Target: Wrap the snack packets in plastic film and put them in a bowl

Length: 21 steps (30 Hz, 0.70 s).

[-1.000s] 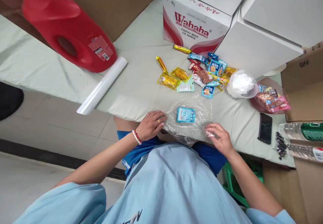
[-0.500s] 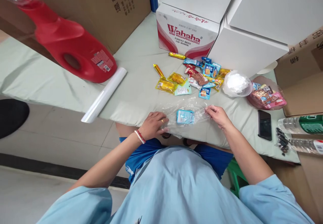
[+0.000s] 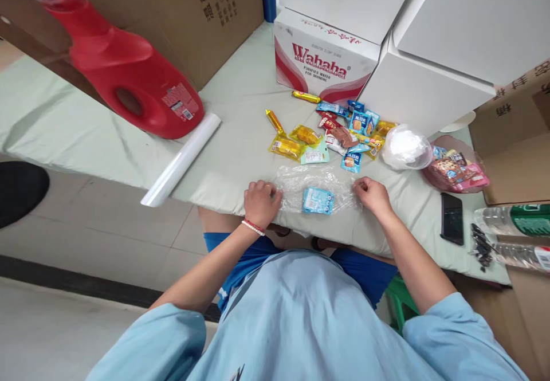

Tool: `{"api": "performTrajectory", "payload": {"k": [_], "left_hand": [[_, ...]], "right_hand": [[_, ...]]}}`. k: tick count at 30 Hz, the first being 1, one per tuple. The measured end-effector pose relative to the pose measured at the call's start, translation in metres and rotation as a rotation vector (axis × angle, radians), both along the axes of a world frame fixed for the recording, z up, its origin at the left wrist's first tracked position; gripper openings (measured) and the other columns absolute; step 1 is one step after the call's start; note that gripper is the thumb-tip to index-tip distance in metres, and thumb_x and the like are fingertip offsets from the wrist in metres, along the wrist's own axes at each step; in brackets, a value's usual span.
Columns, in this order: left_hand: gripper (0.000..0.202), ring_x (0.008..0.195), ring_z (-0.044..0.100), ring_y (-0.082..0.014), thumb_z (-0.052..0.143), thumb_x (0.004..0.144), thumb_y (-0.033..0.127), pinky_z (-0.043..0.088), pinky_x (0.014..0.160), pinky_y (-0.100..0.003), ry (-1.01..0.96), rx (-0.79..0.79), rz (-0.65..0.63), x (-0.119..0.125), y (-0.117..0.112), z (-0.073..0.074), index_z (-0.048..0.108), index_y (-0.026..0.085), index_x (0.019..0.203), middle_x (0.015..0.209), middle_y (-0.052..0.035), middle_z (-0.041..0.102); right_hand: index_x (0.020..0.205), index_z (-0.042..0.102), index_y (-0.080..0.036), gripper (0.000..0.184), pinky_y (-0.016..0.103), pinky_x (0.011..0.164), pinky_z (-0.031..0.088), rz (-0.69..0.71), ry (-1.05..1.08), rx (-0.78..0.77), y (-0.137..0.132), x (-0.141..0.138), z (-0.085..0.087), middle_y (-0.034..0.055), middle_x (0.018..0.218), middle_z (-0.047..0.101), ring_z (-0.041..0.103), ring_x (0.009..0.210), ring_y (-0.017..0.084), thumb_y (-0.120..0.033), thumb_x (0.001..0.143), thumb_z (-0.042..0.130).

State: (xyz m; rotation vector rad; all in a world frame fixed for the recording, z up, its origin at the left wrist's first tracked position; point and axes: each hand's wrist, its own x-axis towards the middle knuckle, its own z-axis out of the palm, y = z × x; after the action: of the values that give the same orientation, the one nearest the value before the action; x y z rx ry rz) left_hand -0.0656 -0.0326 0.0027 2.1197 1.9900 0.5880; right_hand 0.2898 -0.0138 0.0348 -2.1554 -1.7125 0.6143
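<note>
A sheet of clear plastic wrap (image 3: 290, 189) lies crinkled near the front edge of the table, with a blue snack packet (image 3: 318, 200) on or under its middle; I cannot tell which. My left hand (image 3: 261, 202) is at the wrap's left end, fingers curled onto its edge. At the other end my right hand (image 3: 373, 193) pinches the wrap's edge between thumb and fingers. Just behind the wrap are several small snack packets, among them a yellow packet (image 3: 286, 146), a pale green packet (image 3: 315, 153) and another blue packet (image 3: 351, 161).
A white roll (image 3: 180, 160) lies at the left beside a large red jug (image 3: 137, 83). Behind stands a Wahaha carton (image 3: 324, 54). Rightward are a clear tub (image 3: 406, 147), a bowl of snacks (image 3: 458, 166), a phone (image 3: 451, 218) and plastic bottles (image 3: 494, 220).
My left hand has turned and curled its fingers at the wrap's left edge. The wrap looks flatter and more spread between my hands. The whole view has shifted slightly.
</note>
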Motion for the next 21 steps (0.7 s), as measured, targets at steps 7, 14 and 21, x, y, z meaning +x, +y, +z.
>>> {"api": "performTrajectory", "payload": {"k": [7, 14, 21], "left_hand": [[0.024, 0.111, 0.058, -0.0335, 0.051, 0.097, 0.025, 0.043, 0.099, -0.055, -0.069, 0.313, 0.079, -0.007, -0.025, 0.030, 0.070, 0.020, 0.111, 0.111, -0.0154, 0.066], [0.041, 0.127, 0.056, -0.0285, 0.040, 0.102, 0.017, 0.043, 0.099, -0.047, 0.046, 0.032, -0.675, 0.070, -0.019, 0.038, 0.065, 0.022, 0.134, 0.137, -0.0130, 0.066], [0.039, 0.118, 0.055, -0.0287, 0.041, 0.105, 0.020, 0.043, 0.091, -0.045, 0.166, -0.054, -0.613, 0.088, -0.010, 0.023, 0.063, 0.019, 0.137, 0.134, -0.0138, 0.065]], "right_hand": [[0.114, 0.073, -0.016, 0.030, 0.040, 0.095, 0.047, 0.376, -0.251, 0.242, 0.034, -0.019, 0.025, 0.0134, 0.108, 0.072, 0.062, 0.105, 0.030, -0.028, 0.096, 0.052], [0.134, 0.063, -0.011, 0.048, 0.040, 0.100, 0.045, 0.650, -0.331, 0.043, 0.071, -0.076, 0.015, 0.0186, 0.132, 0.066, 0.059, 0.116, 0.032, -0.031, 0.091, 0.068], [0.101, 0.074, -0.016, 0.015, 0.027, 0.076, 0.043, 0.599, -0.144, -0.159, 0.090, -0.082, 0.021, 0.0043, 0.084, 0.070, 0.063, 0.080, 0.019, -0.022, 0.091, 0.066]]}}
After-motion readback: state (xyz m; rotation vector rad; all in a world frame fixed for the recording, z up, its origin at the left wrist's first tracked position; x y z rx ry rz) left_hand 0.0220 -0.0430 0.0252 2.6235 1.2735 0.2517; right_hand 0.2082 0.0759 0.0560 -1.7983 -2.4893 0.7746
